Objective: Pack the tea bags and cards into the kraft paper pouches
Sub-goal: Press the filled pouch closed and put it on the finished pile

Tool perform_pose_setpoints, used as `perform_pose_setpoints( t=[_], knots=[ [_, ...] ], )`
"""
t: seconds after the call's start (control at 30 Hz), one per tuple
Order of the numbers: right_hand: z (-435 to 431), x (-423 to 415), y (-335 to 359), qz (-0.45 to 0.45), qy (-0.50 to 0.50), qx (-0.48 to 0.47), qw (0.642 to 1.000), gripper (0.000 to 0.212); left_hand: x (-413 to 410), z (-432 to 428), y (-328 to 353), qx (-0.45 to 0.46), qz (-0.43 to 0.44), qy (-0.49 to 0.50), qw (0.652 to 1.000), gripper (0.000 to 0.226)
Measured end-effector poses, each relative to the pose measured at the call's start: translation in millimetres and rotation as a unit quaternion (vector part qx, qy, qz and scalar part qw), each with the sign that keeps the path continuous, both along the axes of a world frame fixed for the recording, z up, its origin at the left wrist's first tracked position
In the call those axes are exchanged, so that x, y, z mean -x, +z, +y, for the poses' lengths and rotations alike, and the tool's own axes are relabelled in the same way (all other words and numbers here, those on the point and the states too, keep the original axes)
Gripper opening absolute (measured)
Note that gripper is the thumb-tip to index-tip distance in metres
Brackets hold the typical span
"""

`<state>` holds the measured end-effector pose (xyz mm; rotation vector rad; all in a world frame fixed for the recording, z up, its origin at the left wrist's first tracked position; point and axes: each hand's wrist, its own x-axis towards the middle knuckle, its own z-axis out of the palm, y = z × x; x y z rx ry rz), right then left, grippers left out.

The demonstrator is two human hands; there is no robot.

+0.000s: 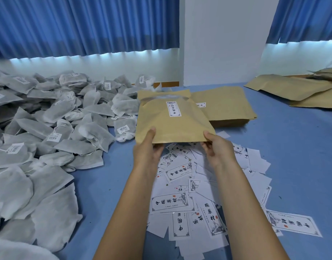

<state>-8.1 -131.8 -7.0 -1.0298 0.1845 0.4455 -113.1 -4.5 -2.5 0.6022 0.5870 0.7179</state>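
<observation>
1. Kraft paper pouch (pixel 173 124) is held just above the cards (pixel 182 201) on the tabletop (pixel 285 147).
2. Left hand (pixel 148 149) and right hand (pixel 217 147) pinch its near corners, fingers (pixel 158 148) clamped on paper.
3. Likely light, thin and easily creased; edges are probably the best hold.

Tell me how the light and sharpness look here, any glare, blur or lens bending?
Head view: soft bluish light, a bright glow under the curtains; the wide lens bows their hem; the kraft pouch held by the left hand and right hand and the cards look fairly sharp; tea bags soften toward the left edge; shadows are faint.
</observation>
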Motion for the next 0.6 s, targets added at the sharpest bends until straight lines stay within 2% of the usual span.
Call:
perform_pose_setpoints(
  t=[0.07,0.17,0.3,0.47,0.6],
  knots=[
    [0.3,0.8,0.1,-0.015,0.039,0.038,0.998,0.01,-7.5,-14.6,-3.5,0.003,0.01,-0.039,0.999,0.029],
    [3.8,7.1,2.0,-0.029,0.11,0.05,0.992,0.008,-13.5,-30.8,-8.6,-0.028,0.041,-0.081,0.995,0.029],
    [7.3,11.8,1.5,-0.062,0.14,0.065,0.986,0.004,-16.3,-30.2,-12.3,-0.06,0.087,-0.053,0.993,0.034],
    [11.4,13.8,5.3,-0.154,0.146,0.072,0.975,0.023,-14.3,-29.0,-11.0,-0.096,0.074,-0.072,0.99,0.03],
    [7.7,25.7,11.8,-0.237,0.093,0.093,0.963,0.03,-9.7,-23.8,-3.2,-0.075,0.028,-0.035,0.996,0.023]
  ],
)
